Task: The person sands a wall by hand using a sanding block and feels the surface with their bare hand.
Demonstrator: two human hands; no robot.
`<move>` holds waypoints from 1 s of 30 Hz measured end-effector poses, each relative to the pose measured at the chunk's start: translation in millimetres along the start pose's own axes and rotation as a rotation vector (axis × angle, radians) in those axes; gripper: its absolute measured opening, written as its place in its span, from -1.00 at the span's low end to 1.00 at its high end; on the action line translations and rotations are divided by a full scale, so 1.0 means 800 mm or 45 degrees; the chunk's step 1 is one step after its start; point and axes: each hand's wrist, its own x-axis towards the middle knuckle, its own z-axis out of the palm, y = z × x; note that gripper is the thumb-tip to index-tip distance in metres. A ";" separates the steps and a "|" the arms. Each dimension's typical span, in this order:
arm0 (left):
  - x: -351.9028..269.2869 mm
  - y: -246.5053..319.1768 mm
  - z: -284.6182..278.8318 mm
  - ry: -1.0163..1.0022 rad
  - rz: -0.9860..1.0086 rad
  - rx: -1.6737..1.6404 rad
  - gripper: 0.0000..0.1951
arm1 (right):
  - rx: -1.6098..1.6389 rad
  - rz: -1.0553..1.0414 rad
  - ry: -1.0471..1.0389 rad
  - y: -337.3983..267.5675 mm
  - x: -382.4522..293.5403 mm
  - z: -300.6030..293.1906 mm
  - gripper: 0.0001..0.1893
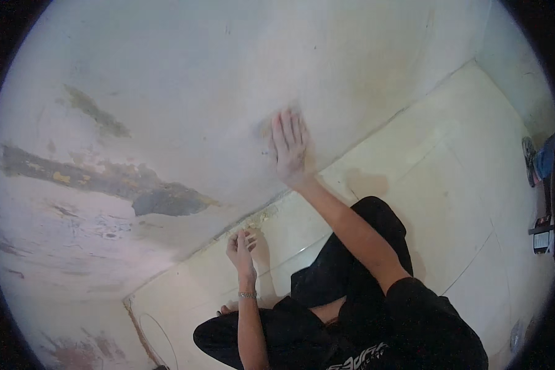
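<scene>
My right hand (290, 145) lies against the pale wall (240, 69), fingers extended and close together. Its palm is hidden, so whether something thin is under it cannot be made out; a darker, yellowish patch shows around the fingertips. Lower and to the left, my left hand (241, 247) hovers by the foot of the wall with loosely bent, parted fingers and nothing visible in it. Crumbly debris (259, 219) lies along the wall's base near those fingers. A metal bracelet or watch band (247, 294) circles my left wrist.
Grey bare patches (166, 199) and peeling paint mark the wall at left. My crossed legs (319, 277) rest on cream floor tiles (444, 185). A thin cable (169, 333) curves at lower left. At the right edge are a shoe (528, 162) and blue fabric.
</scene>
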 end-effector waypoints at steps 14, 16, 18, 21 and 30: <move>-0.005 0.003 0.002 -0.037 -0.007 0.048 -0.74 | 0.148 -0.010 0.012 -0.006 0.017 -0.003 -0.46; -0.008 0.004 -0.001 -0.026 0.005 0.061 -0.73 | 0.203 0.007 0.014 -0.013 0.051 -0.011 -0.46; -0.008 0.001 -0.001 -0.017 0.002 0.068 -0.73 | 0.265 0.100 -0.028 -0.011 0.078 -0.028 -0.45; -0.004 -0.001 0.007 -0.040 0.003 0.054 -0.73 | 0.035 -0.056 -0.020 0.014 0.003 -0.006 -0.44; -0.004 0.003 0.001 -0.004 0.017 -0.002 -0.76 | 0.078 0.047 -0.046 -0.007 0.055 -0.019 -0.44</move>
